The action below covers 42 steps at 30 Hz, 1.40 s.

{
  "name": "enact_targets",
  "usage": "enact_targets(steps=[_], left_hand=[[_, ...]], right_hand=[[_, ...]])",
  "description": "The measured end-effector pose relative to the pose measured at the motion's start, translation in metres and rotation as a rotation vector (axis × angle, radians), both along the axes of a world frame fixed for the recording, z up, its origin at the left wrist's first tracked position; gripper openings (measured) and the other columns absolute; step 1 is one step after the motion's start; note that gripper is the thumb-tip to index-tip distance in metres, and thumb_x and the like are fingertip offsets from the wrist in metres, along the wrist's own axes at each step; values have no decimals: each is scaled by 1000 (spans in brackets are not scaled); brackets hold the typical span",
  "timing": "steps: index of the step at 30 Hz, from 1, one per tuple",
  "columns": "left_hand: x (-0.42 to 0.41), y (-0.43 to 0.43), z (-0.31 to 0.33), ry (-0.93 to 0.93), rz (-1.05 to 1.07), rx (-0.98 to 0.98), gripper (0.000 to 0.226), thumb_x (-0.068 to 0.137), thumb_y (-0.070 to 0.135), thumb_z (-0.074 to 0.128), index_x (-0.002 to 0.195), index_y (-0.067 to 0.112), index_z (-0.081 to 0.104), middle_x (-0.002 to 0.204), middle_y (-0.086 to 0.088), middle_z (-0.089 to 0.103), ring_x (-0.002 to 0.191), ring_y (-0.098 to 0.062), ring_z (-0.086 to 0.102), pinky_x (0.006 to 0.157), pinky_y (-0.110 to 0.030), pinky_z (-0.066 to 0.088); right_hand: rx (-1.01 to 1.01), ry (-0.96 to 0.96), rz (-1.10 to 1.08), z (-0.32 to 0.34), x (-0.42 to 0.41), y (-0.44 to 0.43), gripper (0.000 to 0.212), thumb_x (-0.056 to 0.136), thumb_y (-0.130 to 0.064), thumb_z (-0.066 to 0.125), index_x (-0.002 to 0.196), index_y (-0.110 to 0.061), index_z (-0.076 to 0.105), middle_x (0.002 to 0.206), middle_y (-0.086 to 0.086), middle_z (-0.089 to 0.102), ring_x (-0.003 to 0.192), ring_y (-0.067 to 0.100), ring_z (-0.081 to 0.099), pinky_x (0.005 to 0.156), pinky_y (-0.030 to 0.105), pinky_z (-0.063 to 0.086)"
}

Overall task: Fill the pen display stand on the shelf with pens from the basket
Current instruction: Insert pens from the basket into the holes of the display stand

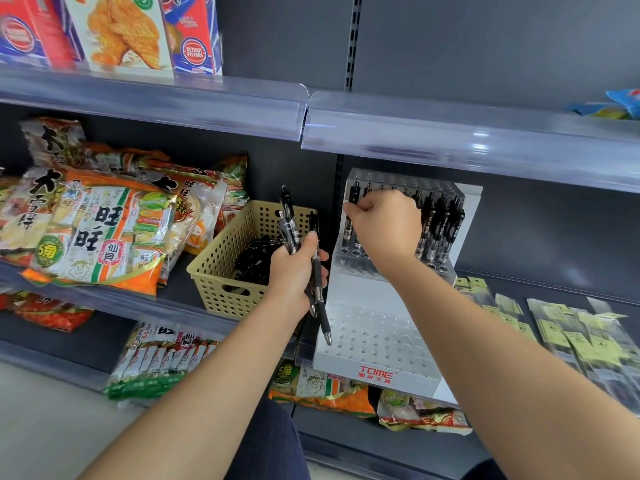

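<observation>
A white stepped pen display stand (pixel 377 355) sits on the middle shelf, its upper tier holding several black pens (pixel 440 226) on the right. My right hand (pixel 384 226) pinches a black pen (pixel 349 220) standing at the upper tier's left end. My left hand (pixel 294 271) grips a small bundle of black pens (pixel 320 299) between the stand and a beige perforated basket (pixel 214 271). More black pens (pixel 252 261) lie inside the basket. The stand's lower tier shows only bare holes.
Snack bags (pixel 100 230) fill the shelf left of the basket. Flat clear packets with yellow labels (pixel 568 337) lie right of the stand. The upper shelf's clear rail (pixel 450 133) overhangs the stand closely. More snack packs (pixel 162 362) sit on the shelf below.
</observation>
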<state>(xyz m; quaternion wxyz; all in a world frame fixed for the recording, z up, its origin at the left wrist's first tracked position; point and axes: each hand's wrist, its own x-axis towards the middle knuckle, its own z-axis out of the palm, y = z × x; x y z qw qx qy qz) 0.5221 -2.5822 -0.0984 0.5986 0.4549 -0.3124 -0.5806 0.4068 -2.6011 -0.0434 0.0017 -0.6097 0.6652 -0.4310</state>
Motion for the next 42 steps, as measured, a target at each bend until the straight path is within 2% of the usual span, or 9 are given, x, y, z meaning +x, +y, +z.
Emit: enact_targets(steps=[6, 15, 20, 24, 28, 31, 34, 38, 42], left_hand=[[0, 0, -1, -4, -4, 2, 19, 96, 26, 56, 88, 9, 55, 71, -6, 58, 47, -14, 47, 43, -25, 40], [-2, 2, 2, -4, -51, -5, 18, 95, 26, 59, 94, 7, 57, 72, -6, 65, 47, -13, 50, 44, -25, 41], [-3, 4, 4, 19, -111, -27, 22, 98, 25, 53, 88, 6, 57, 70, -4, 65, 48, -12, 49, 42, -24, 37], [-6, 8, 5, 70, -161, -29, 22, 99, 24, 51, 90, 5, 58, 66, -3, 63, 47, -12, 46, 39, -22, 34], [-5, 9, 4, 144, -244, -30, 24, 100, 24, 48, 101, 2, 58, 69, -4, 59, 45, -11, 44, 36, -21, 33], [-6, 10, 5, 138, -250, -43, 22, 100, 23, 48, 99, 3, 57, 67, -3, 58, 45, -11, 43, 36, -21, 32], [-9, 13, 6, 89, -204, -61, 22, 99, 23, 51, 88, 5, 57, 65, -3, 57, 46, -12, 44, 38, -22, 33], [-12, 14, 5, 73, -164, -55, 21, 98, 24, 52, 92, 5, 58, 64, -3, 60, 48, -13, 47, 40, -23, 34], [-13, 14, 5, 68, -146, -39, 20, 98, 24, 52, 96, 6, 59, 67, -7, 61, 47, -14, 48, 40, -24, 36]], right_hand=[[55, 95, -11, -4, 0, -1, 44, 87, -35, 63, 50, -15, 51, 53, 5, 58, 47, 21, 50, 46, 19, 32], [109, 183, -18, -2, 0, -2, 36, 88, -40, 63, 63, -14, 61, 57, 3, 59, 54, 22, 55, 51, 23, 38], [116, -144, 100, -3, -2, 2, 41, 90, -40, 60, 69, -5, 67, 58, 6, 65, 48, 18, 52, 52, 29, 48], [400, -616, 323, -1, -1, 10, 25, 94, -30, 60, 87, -7, 68, 66, 7, 63, 39, 11, 47, 58, 30, 53], [501, -707, 409, -1, -8, 13, 9, 94, -16, 60, 93, -8, 65, 68, 6, 59, 35, 7, 39, 36, 17, 34], [514, -761, 449, -1, -11, 16, 14, 91, -22, 65, 89, -8, 64, 74, 8, 60, 45, 11, 42, 34, 17, 28], [456, -698, 386, -1, -10, 21, 27, 84, -29, 72, 86, -2, 69, 72, 10, 65, 44, 12, 46, 35, 17, 33], [387, -461, 272, 5, -7, 22, 20, 84, -27, 72, 78, -8, 72, 68, 7, 72, 50, 16, 63, 43, 21, 45], [328, -429, 207, 12, -9, 20, 18, 84, -16, 68, 67, -10, 69, 62, 6, 71, 54, 19, 68, 51, 25, 53]])
